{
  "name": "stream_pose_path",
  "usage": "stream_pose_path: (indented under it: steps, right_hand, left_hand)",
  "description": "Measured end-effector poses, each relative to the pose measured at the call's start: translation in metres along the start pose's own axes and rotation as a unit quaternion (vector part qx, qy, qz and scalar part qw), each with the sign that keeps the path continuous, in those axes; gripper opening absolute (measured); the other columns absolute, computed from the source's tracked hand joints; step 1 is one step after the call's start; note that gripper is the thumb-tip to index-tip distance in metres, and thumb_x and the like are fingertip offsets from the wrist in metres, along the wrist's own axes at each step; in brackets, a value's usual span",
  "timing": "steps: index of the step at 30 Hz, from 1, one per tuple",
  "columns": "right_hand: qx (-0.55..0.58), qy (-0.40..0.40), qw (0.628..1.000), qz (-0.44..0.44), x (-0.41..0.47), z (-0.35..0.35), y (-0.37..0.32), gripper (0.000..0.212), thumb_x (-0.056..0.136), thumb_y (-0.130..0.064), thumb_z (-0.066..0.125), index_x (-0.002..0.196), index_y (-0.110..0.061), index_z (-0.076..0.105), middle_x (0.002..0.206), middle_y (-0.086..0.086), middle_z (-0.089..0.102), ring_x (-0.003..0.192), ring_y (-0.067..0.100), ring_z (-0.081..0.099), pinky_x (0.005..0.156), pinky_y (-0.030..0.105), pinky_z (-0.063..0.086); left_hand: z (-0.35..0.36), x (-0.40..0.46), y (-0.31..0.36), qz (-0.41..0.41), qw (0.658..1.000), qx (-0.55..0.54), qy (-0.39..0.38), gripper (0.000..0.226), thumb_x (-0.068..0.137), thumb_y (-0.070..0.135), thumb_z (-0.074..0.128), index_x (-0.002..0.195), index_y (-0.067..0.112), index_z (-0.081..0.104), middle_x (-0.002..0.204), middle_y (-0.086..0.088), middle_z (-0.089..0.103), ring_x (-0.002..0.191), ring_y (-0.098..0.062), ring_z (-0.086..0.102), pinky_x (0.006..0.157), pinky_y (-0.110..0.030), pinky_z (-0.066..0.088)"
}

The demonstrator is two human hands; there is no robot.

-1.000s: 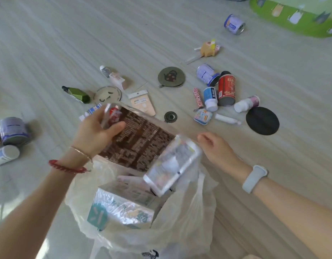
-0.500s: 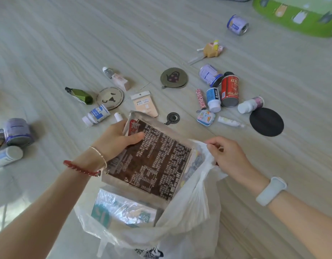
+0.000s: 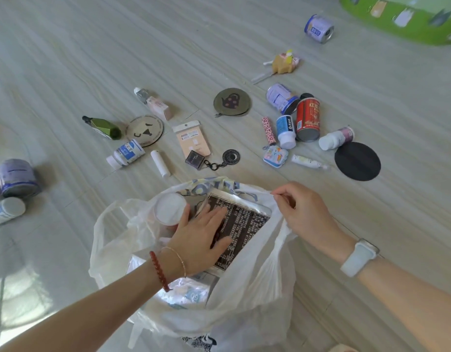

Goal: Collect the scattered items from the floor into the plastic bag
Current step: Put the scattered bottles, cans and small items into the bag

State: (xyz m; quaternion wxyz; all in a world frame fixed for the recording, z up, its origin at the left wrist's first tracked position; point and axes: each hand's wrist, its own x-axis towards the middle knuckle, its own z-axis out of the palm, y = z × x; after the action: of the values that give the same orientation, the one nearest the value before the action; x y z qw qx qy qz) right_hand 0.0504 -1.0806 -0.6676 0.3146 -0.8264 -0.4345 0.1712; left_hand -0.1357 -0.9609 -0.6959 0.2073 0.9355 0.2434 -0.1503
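item: plastic bag on floor, mouth open between my hands.
left hand flat, fingers straight, pressing dark printed packet inside; right hand pinches bag rim.

On the floor lay three round coasters, four purple-labelled cans, one red can, three white pill bottles and one green bottle.
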Motion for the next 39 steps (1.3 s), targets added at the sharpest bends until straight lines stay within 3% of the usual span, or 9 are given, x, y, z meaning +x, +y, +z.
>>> stream_pose_path:
  steps: [3,8,13,16,22,28,32,37,39]
  right_hand:
    - [-0.082,-0.057,0.995,-0.002,-0.008,0.0,0.013,0.016,0.09,-0.017,0.051,0.102,-0.016,0.061,0.08,-0.014,0.056,0.076,0.013,0.055,0.067,0.027,0.037]
    - [-0.097,-0.282,0.954,0.038,-0.013,-0.005,0.047,0.024,0.092,-0.023,0.049,0.113,-0.028,0.06,0.081,-0.011,0.058,0.077,0.013,0.051,0.061,0.017,0.035]
    - [0.102,-0.123,0.986,0.05,0.008,-0.019,0.067,0.019,0.091,-0.016,0.052,0.103,-0.022,0.066,0.093,-0.003,0.054,0.082,0.01,0.053,0.07,0.009,0.038]
    - [0.032,-0.029,0.995,0.086,0.031,-0.031,0.097,0.021,0.09,-0.015,0.051,0.107,-0.016,0.063,0.102,0.002,0.055,0.091,0.016,0.053,0.082,0.023,0.044]
    - [-0.219,-0.031,0.959,0.176,0.063,-0.056,0.176,0.041,0.09,-0.023,0.047,0.13,-0.013,0.045,0.131,0.014,0.045,0.119,0.033,0.04,0.094,0.042,0.041]
    - [-0.245,-0.086,0.933,0.25,0.088,-0.046,0.22,0.071,0.091,-0.041,0.044,0.146,-0.018,0.007,0.156,0.012,-0.001,0.143,0.031,-0.002,0.113,0.049,0.012]
    - [-0.283,-0.07,0.924,0.247,0.082,-0.04,0.226,0.065,0.088,-0.049,0.045,0.14,-0.014,0.025,0.148,0.016,0.023,0.135,0.034,0.021,0.109,0.048,0.02]
    - [-0.353,-0.07,0.914,0.187,0.062,-0.037,0.213,0.036,0.091,-0.034,0.05,0.113,-0.005,0.045,0.117,0.017,0.047,0.107,0.036,0.046,0.076,0.04,0.044]
    - [-0.372,-0.096,0.909,0.16,0.061,-0.04,0.206,0.023,0.077,-0.013,0.067,0.093,-0.002,0.053,0.095,0.021,0.058,0.087,0.039,0.059,0.054,0.038,0.048]
  left_hand:
    - [-0.003,0.0,0.001,0.0,0.999,0.036,0.003,0.088,0.065,0.064,-0.003,0.144,0.029,0.012,0.153,0.005,0.02,0.143,-0.02,0.011,0.116,-0.048,-0.004]
    - [-0.016,0.011,-0.008,-0.008,0.995,-0.013,0.097,0.066,0.077,0.056,0.021,0.126,0.021,0.049,0.134,-0.006,0.048,0.128,-0.028,0.041,0.11,-0.052,0.026]
    - [-0.04,0.055,0.014,0.024,0.995,0.011,0.094,0.067,0.077,0.053,0.018,0.129,0.021,0.045,0.138,-0.007,0.044,0.13,-0.027,0.038,0.11,-0.047,0.026]
    - [-0.045,0.093,0.032,0.035,0.998,0.026,0.052,0.052,0.089,0.043,0.036,0.135,0.021,0.035,0.145,-0.006,0.033,0.134,-0.025,0.029,0.11,-0.042,0.026]
    - [-0.029,0.176,0.069,0.048,0.995,0.081,0.023,0.053,0.09,0.03,0.047,0.138,0.016,0.031,0.147,-0.007,0.029,0.135,-0.026,0.024,0.105,-0.043,0.033]
    - [0.003,0.237,0.107,0.113,0.979,0.165,0.047,0.061,0.09,0.026,0.046,0.143,0.014,0.02,0.154,-0.005,0.017,0.137,-0.025,0.023,0.101,-0.043,0.028]
    - [0.024,0.262,0.126,0.094,0.974,0.206,0.032,0.067,0.092,0.03,0.044,0.145,0.015,0.007,0.153,-0.003,0.017,0.136,-0.023,0.023,0.101,-0.042,0.026]
    - [0.026,0.271,0.136,0.079,0.962,0.254,0.062,0.048,0.056,0.02,0.078,0.101,0.017,0.063,0.088,-0.003,0.064,0.079,-0.024,0.062,0.072,-0.033,0.047]
    - [0.029,0.268,0.137,0.074,0.981,0.175,0.038,0.04,0.078,0.011,0.059,0.117,0.014,0.051,0.107,-0.009,0.055,0.097,-0.03,0.057,0.083,-0.037,0.041]
